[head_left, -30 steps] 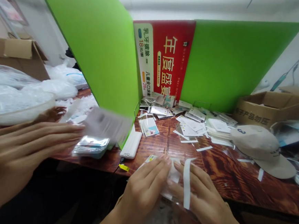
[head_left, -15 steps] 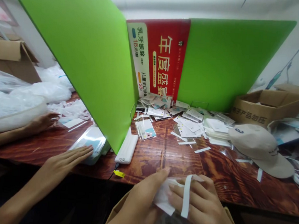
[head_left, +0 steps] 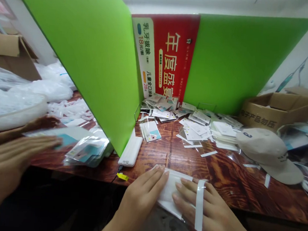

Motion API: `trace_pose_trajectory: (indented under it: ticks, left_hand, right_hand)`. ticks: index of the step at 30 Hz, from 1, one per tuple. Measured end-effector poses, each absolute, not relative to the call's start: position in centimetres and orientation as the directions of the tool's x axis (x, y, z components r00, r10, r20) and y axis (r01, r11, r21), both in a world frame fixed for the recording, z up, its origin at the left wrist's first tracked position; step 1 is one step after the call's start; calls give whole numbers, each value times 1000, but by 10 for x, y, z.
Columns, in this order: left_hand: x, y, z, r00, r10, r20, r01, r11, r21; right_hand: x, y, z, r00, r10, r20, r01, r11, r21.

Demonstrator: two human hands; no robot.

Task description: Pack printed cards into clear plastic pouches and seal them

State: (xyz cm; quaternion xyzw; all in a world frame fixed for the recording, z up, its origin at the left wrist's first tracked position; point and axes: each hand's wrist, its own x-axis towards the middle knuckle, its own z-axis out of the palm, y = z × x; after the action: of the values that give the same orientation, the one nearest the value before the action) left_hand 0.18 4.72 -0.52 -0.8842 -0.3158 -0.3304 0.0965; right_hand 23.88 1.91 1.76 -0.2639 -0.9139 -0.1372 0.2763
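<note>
A clear plastic packet with a white card inside (head_left: 173,190) lies at the front edge of the wooden table (head_left: 187,161). My left hand (head_left: 143,196) rests on its left side, fingers straight and close together. Across the right half, my right hand (head_left: 205,212) lies flat with fingers spread a little. A white adhesive strip (head_left: 199,206) runs over the right-hand fingers. Both thumbs are hidden. Below the table edge, partly covered by my forearms, a clear bag (head_left: 166,230) shows pale contents I cannot make out.
Green boards (head_left: 240,65) stand behind and at left. Several carded packets (head_left: 195,129) lie beyond my hands. A cap (head_left: 264,149) and a carton (head_left: 274,110) are at right, a white power bank (head_left: 131,151) at left. Another person's hand (head_left: 14,161) moves over packets beyond the board.
My left hand's fingers have straightened and now lie flat on the packet, which has flattened at the table edge. The other person's hand has moved left with a packet beneath it.
</note>
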Motion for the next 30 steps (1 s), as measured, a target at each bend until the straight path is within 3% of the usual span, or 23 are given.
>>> trace_pose_trajectory:
  ticks: [7, 10, 12, 14, 16, 18, 21, 24, 30]
  left_hand:
    - [2, 40, 6, 593, 458, 662, 643, -764, -48]
    - [5, 36, 1, 566, 472, 676, 615, -788, 35]
    - [10, 32, -5, 494, 539, 682, 554, -800, 231]
    - [17, 26, -11, 435, 698, 569, 398, -716, 574]
    - [24, 18, -15, 460, 831, 311, 190, -435, 880]
    - [26, 10, -17, 539, 839, 72, 50, -117, 992]
    - [21, 2, -15, 566, 824, -40, -58, 87, 995]
    - [12, 2, -8, 554, 831, -51, -84, 117, 990]
    - [16, 3, -2, 392, 920, -10, 28, -1, 1000]
  right_hand:
    - [233, 17, 24, -755, 440, 486, 527, 848, 51]
    - [228, 17, 31, -751, 430, 501, 518, 854, 44]
    - [227, 16, 32, -718, 404, 567, 507, 861, 28]
    - [226, 14, 30, -643, 415, 644, 516, 856, -37]
    - [224, 12, 28, -529, 487, 695, 558, 817, -147]
    - [223, 9, 29, -448, 592, 670, 583, 762, -284]
    - [221, 7, 30, -483, 682, 548, 528, 727, -439]
    - [217, 5, 29, -536, 700, 471, 496, 713, -496]
    - [199, 7, 23, -387, 647, 656, 635, 704, -319]
